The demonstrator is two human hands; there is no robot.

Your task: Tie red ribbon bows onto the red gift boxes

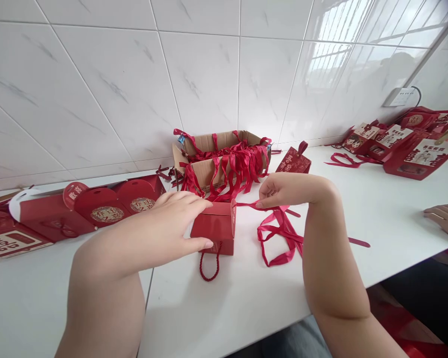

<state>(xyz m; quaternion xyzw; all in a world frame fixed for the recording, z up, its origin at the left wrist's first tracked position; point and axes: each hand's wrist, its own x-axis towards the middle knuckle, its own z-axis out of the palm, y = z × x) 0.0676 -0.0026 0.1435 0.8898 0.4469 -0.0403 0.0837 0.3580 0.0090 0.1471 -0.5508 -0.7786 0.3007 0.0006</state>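
Observation:
A small red gift box (214,226) stands on the white table, with a twisted red cord handle (209,278) hanging down its near side. My left hand (184,219) is closed round its left side, thumb on the near face and fingers over the top. To the right, my right hand (278,190) pinches a red ribbon (246,204) that stretches to the upper right edge of the box. The rest of that ribbon lies in loose loops on the table below my right hand. Whether the ribbon's end is fixed to the box I cannot tell.
A cardboard box (205,171) draped with red ribbons stands by the tiled wall. Red gift boxes (106,206) line the left; more (420,149) stand far right. A red tag-like piece (294,160) is behind my right hand. Another person's hand (446,219) rests at right.

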